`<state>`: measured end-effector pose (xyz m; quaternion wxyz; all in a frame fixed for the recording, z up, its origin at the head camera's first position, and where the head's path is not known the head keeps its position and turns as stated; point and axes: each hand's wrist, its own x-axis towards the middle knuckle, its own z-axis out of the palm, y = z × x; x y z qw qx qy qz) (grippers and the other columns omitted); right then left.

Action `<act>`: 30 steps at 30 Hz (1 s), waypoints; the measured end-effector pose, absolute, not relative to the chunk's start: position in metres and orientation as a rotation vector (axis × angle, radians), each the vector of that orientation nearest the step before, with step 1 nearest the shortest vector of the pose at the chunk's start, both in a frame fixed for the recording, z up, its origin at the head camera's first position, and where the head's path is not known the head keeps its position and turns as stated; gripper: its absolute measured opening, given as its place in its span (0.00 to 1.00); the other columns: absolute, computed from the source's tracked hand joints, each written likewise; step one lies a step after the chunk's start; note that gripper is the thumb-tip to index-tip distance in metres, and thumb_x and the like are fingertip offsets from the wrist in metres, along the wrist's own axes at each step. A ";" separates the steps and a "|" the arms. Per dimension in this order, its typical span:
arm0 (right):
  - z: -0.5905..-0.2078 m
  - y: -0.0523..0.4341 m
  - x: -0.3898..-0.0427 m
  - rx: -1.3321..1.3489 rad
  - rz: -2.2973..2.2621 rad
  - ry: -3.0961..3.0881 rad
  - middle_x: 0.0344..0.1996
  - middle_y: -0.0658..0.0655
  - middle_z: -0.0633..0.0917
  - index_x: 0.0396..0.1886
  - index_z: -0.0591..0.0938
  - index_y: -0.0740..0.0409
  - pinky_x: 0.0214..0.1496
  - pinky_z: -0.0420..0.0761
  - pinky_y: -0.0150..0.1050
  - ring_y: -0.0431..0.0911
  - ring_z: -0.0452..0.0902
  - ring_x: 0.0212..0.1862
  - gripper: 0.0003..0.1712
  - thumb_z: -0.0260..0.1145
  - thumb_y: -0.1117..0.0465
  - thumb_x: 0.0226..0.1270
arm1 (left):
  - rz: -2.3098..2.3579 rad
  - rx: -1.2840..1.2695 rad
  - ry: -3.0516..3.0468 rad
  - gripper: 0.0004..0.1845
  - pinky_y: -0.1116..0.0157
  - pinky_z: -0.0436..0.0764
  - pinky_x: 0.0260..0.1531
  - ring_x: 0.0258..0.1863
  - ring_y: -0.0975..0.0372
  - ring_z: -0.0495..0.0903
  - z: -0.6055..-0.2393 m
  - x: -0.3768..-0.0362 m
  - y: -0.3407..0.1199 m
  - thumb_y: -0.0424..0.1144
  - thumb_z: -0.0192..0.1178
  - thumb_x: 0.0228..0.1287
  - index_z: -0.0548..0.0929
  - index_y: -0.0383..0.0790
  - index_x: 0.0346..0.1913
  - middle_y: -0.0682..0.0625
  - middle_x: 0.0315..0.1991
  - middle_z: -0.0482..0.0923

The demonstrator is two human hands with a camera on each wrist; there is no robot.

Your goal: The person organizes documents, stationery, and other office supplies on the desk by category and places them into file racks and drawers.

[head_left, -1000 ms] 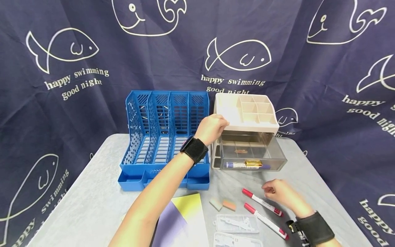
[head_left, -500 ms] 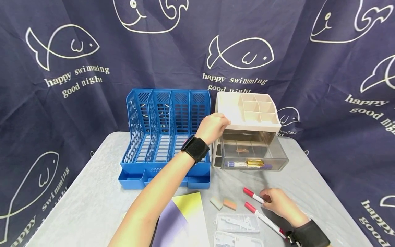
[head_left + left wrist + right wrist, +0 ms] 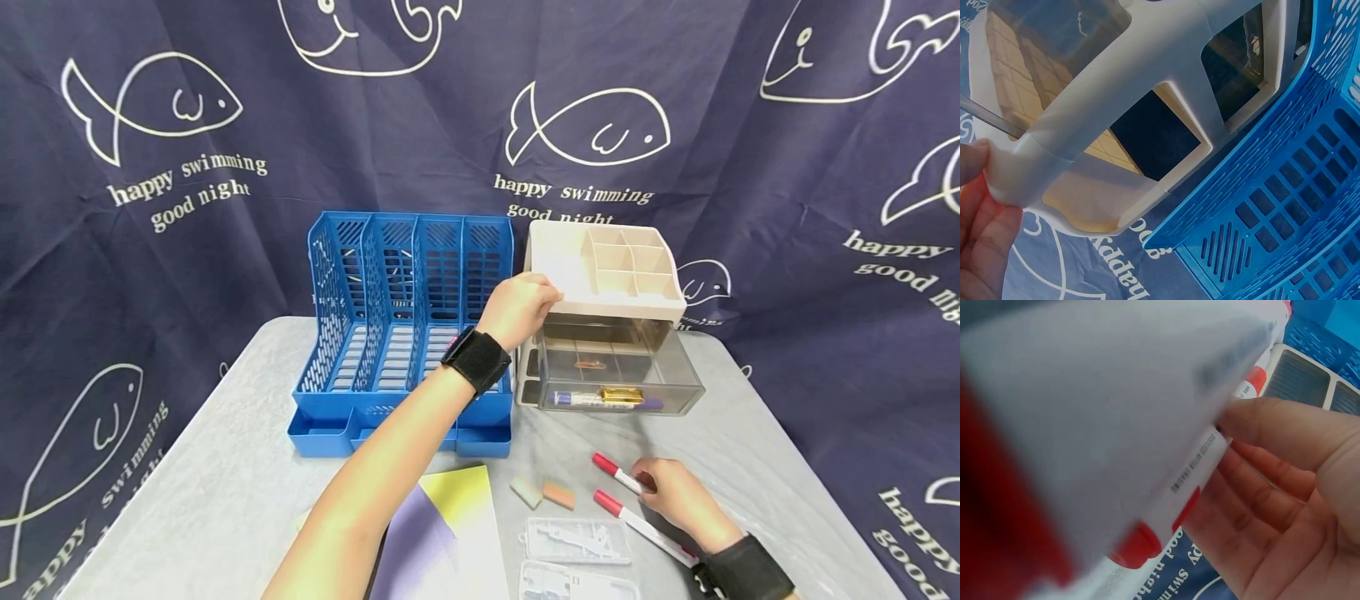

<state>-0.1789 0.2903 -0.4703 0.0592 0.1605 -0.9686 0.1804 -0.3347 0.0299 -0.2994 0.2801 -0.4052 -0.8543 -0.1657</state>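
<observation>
My left hand (image 3: 517, 310) grips the front left edge of a white desktop organizer (image 3: 558, 258). Thumb and fingertips (image 3: 975, 156) pinch that edge in the left wrist view. Below it a smoky clear drawer (image 3: 675, 392) is pulled out, holding a marker and a gold-coloured item. At the right front, my right hand (image 3: 678, 500) pinches a red-capped whiteboard marker (image 3: 609, 467) between thumb and fingers; the palm side shows in the right wrist view, beside the marker's white barrel (image 3: 1194, 465). A second red-capped marker (image 3: 648, 532) lies alongside, nearer me.
Left of the organizer stands a blue file rack (image 3: 405, 408). In front lie an orange block (image 3: 558, 495), a pale block (image 3: 527, 492), two clear plastic cases (image 3: 576, 542) and a purple, yellow and white sheet (image 3: 468, 533). A patterned navy cloth (image 3: 420, 142) hangs behind.
My right hand has come down onto the farther red marker and taken it between thumb and fingers. The left hand keeps its hold on the organizer. The head view has shifted slightly.
</observation>
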 end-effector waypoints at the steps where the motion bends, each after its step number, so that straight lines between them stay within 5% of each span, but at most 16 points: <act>1: -0.470 0.290 -0.179 0.481 0.542 -2.937 0.16 0.43 0.70 0.22 0.79 0.53 0.23 0.62 0.30 0.33 0.59 0.22 0.14 0.69 0.75 0.37 | -0.444 -1.086 -2.292 0.10 0.69 0.78 0.48 0.44 0.61 0.81 -0.299 -0.334 0.030 0.31 0.59 0.64 0.88 0.44 0.42 0.51 0.40 0.85; 9: -0.467 0.292 -0.180 0.541 0.534 -2.908 0.16 0.42 0.69 0.21 0.78 0.53 0.22 0.62 0.30 0.32 0.58 0.22 0.15 0.68 0.76 0.36 | -0.444 -1.084 -2.290 0.10 0.68 0.78 0.48 0.44 0.61 0.81 -0.298 -0.334 0.030 0.31 0.59 0.64 0.88 0.44 0.42 0.51 0.40 0.85; 21: -0.442 0.287 -0.172 0.577 0.546 -2.924 0.23 0.45 0.81 0.29 0.82 0.58 0.29 0.77 0.35 0.36 0.75 0.27 0.13 0.71 0.75 0.41 | -0.442 -1.081 -2.298 0.10 0.68 0.78 0.48 0.44 0.61 0.81 -0.299 -0.334 0.030 0.32 0.59 0.64 0.88 0.44 0.43 0.52 0.40 0.84; 30: -0.419 0.274 -0.162 0.727 0.466 -2.814 0.25 0.45 0.81 0.28 0.83 0.55 0.28 0.77 0.34 0.34 0.73 0.27 0.16 0.71 0.75 0.38 | -0.457 -1.080 -2.288 0.09 0.68 0.79 0.48 0.44 0.61 0.81 -0.299 -0.334 0.030 0.31 0.59 0.64 0.88 0.44 0.42 0.51 0.40 0.85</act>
